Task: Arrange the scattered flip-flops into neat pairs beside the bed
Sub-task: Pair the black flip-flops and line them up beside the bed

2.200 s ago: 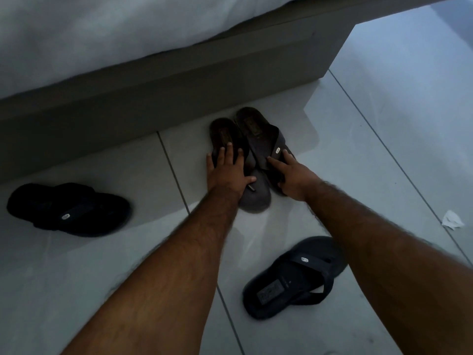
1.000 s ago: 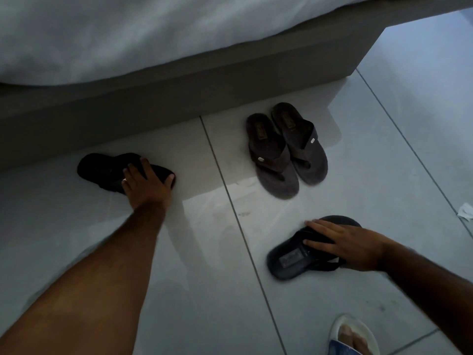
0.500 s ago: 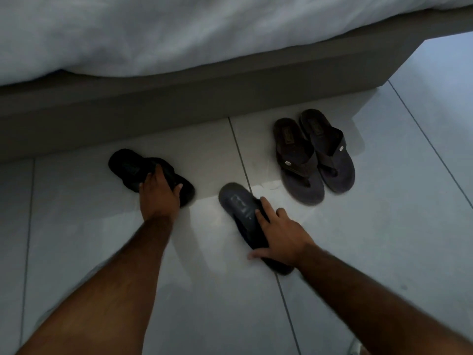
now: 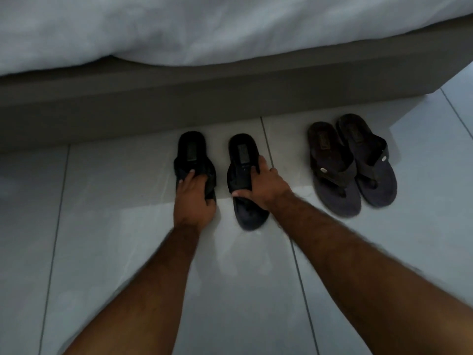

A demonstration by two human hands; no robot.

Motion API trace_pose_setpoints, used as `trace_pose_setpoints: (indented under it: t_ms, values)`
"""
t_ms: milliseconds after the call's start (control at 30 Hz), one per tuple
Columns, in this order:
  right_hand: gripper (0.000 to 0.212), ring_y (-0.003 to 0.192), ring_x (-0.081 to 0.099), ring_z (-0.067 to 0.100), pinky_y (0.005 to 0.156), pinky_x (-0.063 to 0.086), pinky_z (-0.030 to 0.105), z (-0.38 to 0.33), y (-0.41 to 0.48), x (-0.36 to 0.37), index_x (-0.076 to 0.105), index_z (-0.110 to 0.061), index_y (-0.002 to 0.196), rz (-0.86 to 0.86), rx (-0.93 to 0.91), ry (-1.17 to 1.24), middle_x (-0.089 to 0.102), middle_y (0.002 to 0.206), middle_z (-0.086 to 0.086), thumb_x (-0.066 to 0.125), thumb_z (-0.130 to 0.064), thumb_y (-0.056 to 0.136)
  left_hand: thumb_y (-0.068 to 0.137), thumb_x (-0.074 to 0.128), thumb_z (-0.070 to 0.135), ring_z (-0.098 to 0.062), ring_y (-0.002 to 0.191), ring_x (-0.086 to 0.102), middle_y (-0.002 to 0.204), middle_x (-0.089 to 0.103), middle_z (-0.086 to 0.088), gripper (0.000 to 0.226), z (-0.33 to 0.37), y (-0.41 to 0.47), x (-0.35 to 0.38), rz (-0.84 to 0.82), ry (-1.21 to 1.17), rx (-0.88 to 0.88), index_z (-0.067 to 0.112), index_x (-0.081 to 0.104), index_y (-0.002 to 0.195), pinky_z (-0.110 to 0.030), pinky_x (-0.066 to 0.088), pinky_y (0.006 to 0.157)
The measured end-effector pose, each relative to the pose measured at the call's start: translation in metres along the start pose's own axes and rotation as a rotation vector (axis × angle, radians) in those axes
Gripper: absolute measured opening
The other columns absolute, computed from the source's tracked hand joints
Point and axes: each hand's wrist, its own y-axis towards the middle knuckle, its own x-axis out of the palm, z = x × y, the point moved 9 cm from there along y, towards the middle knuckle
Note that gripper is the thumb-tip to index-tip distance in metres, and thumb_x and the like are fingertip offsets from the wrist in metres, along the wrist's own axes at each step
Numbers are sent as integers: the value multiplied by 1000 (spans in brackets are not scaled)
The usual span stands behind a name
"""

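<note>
Two black flip-flops lie side by side on the pale tiled floor, heels toward the bed. My left hand (image 4: 194, 198) grips the strap end of the left black flip-flop (image 4: 191, 152). My right hand (image 4: 266, 187) grips the strap of the right black flip-flop (image 4: 243, 155), whose toe end shows below my wrist. A narrow gap separates the two. To the right, the two brown flip-flops (image 4: 330, 160) (image 4: 368, 160) sit touching as a pair, nobody holding them.
The grey bed base (image 4: 230, 93) runs across the back, with white bedding (image 4: 204, 26) hanging over it. Its corner ends at the upper right. Glossy floor tiles (image 4: 102, 226) stretch toward me and to the left.
Both hands have turned and slid the black flip-flops together, so they now lie parallel near the bed base. The view has shifted left; the brown pair stays put.
</note>
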Motion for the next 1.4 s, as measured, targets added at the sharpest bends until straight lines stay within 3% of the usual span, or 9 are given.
trace_pose_setpoints:
  t_ms: [400, 667, 833, 1400]
  values:
    - [97, 144, 25, 45, 115, 34, 52, -26, 48, -8, 18, -19, 160, 10, -44, -75, -5, 169, 11, 48, -75, 87, 79, 60, 3, -25, 153, 24, 153, 45, -14, 63, 2, 28, 5, -62, 21, 81, 10, 48, 140, -44, 13, 128]
    - [96, 145, 21, 45, 115, 32, 51, -26, 54, -8, 18, -22, 161, 10, -32, -119, -4, 170, 9, 47, -76, 87, 84, 58, 5, -29, 151, 27, 164, 27, -10, 66, 2, 33, 11, -74, 75, 77, 11, 42, 148, -47, 11, 128]
    - [94, 148, 15, 41, 119, 28, 52, -25, 47, -7, 21, -27, 160, 2, -40, -126, -3, 170, 7, 45, -79, 85, 89, 54, 8, -26, 154, 19, 168, 18, -8, 71, 5, 24, 17, -132, 102, 71, 9, 28, 155, -44, 8, 128]
    - [95, 142, 26, 41, 116, 35, 50, -10, 1, 26, 19, -31, 160, -5, -36, -82, -7, 170, 3, 43, -81, 84, 92, 47, 8, -27, 154, 19, 167, 19, -12, 66, 14, -17, 26, -136, 89, -35, 7, 26, 155, -42, 11, 127]
